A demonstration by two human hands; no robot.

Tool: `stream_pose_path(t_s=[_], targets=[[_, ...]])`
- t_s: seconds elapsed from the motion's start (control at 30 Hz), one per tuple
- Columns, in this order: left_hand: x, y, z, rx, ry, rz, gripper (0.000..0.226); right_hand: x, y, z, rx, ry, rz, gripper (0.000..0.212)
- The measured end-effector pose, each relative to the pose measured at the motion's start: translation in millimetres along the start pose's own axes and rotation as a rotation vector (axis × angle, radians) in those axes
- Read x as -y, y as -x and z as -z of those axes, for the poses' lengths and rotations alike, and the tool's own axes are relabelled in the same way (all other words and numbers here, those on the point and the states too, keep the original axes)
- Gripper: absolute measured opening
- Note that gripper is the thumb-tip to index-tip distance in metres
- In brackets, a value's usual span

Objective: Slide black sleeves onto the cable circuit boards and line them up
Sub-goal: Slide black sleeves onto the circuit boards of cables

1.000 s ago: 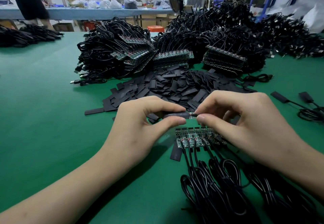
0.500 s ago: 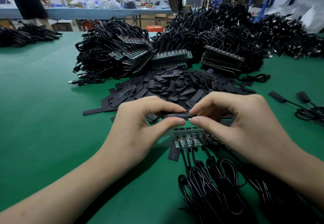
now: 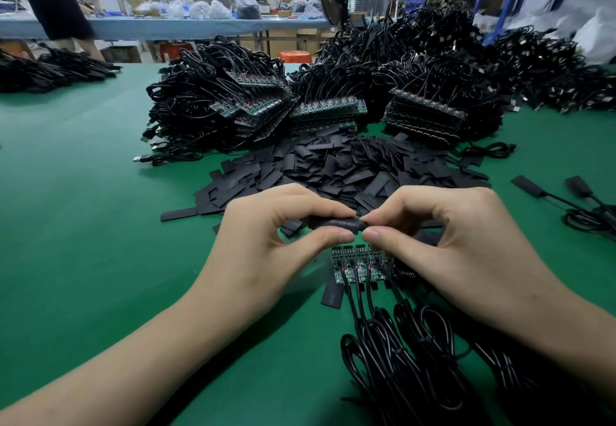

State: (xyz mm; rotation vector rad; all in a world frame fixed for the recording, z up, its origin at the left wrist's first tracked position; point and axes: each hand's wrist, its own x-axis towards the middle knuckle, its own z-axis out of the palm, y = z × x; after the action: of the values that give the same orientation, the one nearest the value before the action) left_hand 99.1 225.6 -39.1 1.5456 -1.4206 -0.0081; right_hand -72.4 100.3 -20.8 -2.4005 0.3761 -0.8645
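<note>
Above the row of bare boards [image 3: 358, 264], the left hand [image 3: 266, 249] pinches the black sleeve [image 3: 336, 224] mid-length and the right hand [image 3: 460, 245] pinches its end; best draw it straight, unsquashed.

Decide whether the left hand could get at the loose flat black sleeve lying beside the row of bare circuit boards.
Probably yes: that flat black sleeve lies uncovered on the green mat, close under the left hand. But the hand pinches a second black sleeve and must release it first.
</note>
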Motion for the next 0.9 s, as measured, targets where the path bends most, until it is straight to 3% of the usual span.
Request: stream_pose_path(t_s=[0.17,0.37,0.6,0.9], targets=[[-2.3,-0.6,-0.2,-0.172,0.011,0.015,0.044,0.2,0.5,-2.8,-0.026,-0.164,-0.101,0.007],[-2.6,-0.1,-0.6,-0.229,-0.019,0.01,0.043,1.3,-0.2,-4.2,0.006,-0.409,-0.178,0.015],[-6.2,1.7,-4.1,-0.111,0.026,0.061,0.056,5.5,2.5,-6.2,-0.079,-0.048,-0.028,0.016],[-6.9,0.4,-1.2,-0.144,-0.003,0.023,0.046,5.1,2.3,-5.4,-0.054,-0.115,-0.07,0.014]])
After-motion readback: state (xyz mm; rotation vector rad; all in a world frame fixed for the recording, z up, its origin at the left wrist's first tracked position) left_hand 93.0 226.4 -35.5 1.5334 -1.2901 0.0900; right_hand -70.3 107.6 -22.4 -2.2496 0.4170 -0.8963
